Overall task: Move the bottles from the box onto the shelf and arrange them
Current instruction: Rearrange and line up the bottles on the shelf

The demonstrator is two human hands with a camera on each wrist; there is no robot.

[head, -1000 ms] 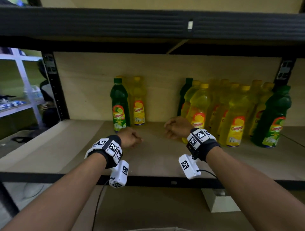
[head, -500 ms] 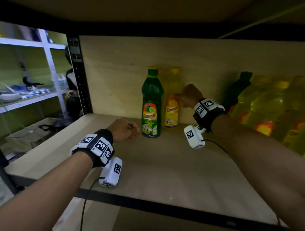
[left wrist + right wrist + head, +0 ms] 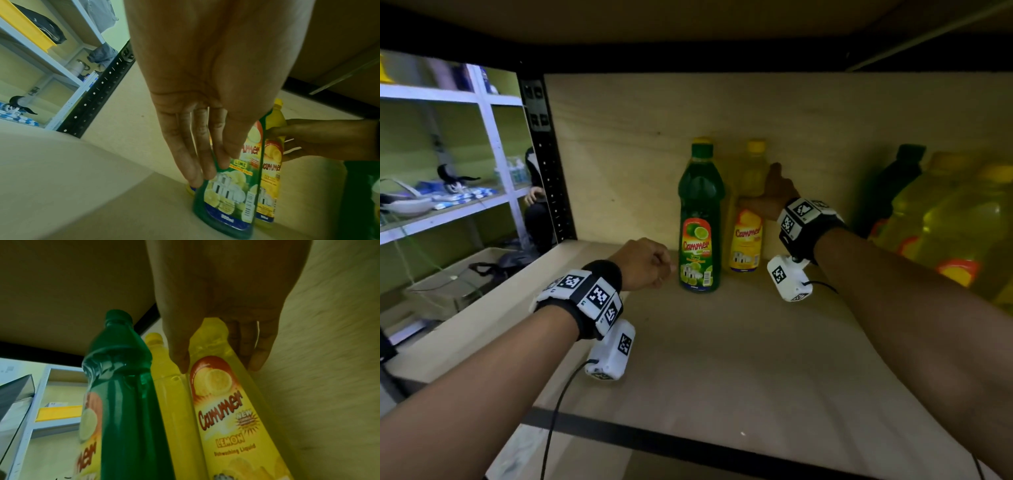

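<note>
Right hand on a yellow bottle at the back wall, left fingers at the green one.

Near, at frame bottom: shelf front edge, a broad bare board behind it, plenty of room for sliding forward. At centre left: left hand, fingers straight in the wrist view, tips against the green bottle, not wrapped round it. Further, centre right: right hand grasping the yellow bottle at the shoulder, thumb one side, fingers the other. Behind, a second yellow cap, half hidden. Tight there: green and yellow touching or nearly so, wall just behind, more bottles blurred at right. Risk, likely: a high grip plus a sideways tug tipping the yellow against the green, toppling both; knuckles catching the wall. Box not in view.
</note>
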